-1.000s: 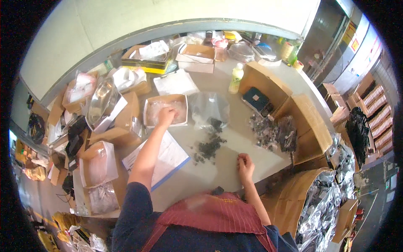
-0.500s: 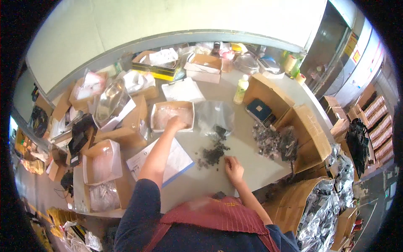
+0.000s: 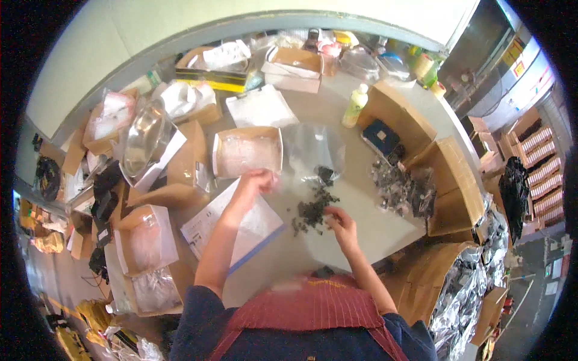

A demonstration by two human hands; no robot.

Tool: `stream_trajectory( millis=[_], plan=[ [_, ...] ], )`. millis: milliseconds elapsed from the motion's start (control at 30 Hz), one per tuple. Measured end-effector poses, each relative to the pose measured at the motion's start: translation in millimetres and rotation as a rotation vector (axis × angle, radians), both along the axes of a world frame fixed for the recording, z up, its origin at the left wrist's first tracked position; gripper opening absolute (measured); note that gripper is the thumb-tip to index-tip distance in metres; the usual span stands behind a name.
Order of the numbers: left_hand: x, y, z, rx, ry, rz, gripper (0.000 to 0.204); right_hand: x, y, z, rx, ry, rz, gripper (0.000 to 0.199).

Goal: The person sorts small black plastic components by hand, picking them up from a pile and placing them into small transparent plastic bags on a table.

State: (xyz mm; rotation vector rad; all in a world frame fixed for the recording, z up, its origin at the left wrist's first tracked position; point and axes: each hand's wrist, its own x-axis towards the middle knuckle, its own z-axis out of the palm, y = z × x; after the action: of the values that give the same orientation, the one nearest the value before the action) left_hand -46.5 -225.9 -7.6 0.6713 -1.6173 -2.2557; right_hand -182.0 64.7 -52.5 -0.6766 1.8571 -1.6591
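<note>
My left hand (image 3: 259,182) is just in front of a white box (image 3: 218,157) with clear, pinkish plastic bags (image 3: 250,153) inside. Its fingers are pinched together, blurred, over something pale and thin that I cannot make out. A pile of small black parts (image 3: 312,212) lies loose on the table. My right hand (image 3: 342,225) is at the right edge of that pile with its fingertips drawn together. Whatever sits between them, if anything, is too small to name. A large clear plastic bag (image 3: 314,147) lies behind the pile, with a few black parts at its mouth.
Under my left forearm lies a printed sheet (image 3: 256,225). On the right are a cardboard box (image 3: 454,186), bagged dark parts (image 3: 400,186) and a bottle (image 3: 355,107). Cartons and a metal bowl (image 3: 146,138) crowd the left. A carton of silver foil (image 3: 457,301) stands front right.
My left hand has moved out of the white box, toward me and slightly right. My right hand has shifted slightly up against the black parts. The whole view has tilted a little.
</note>
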Motion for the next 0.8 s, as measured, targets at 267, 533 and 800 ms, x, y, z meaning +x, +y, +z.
stream_trajectory(
  millis=[267, 533, 800],
  plan=[
    [38.0, 73.2, -18.3, 0.247, -0.070, -0.230, 0.027, 27.9, -60.2, 76.1, 0.204, -0.007, 0.392, 0.023],
    [42.5, 117.0, -30.1, 0.023, -0.105, -0.002, 0.025, 20.3, -43.5, 59.9, 0.248, -0.252, 0.440, 0.016],
    [61.7, 179.5, -35.9, -0.285, -0.252, 0.108, 0.012, 27.0, 11.5, 31.1, 0.332, -0.328, 0.627, 0.016]
  ],
)
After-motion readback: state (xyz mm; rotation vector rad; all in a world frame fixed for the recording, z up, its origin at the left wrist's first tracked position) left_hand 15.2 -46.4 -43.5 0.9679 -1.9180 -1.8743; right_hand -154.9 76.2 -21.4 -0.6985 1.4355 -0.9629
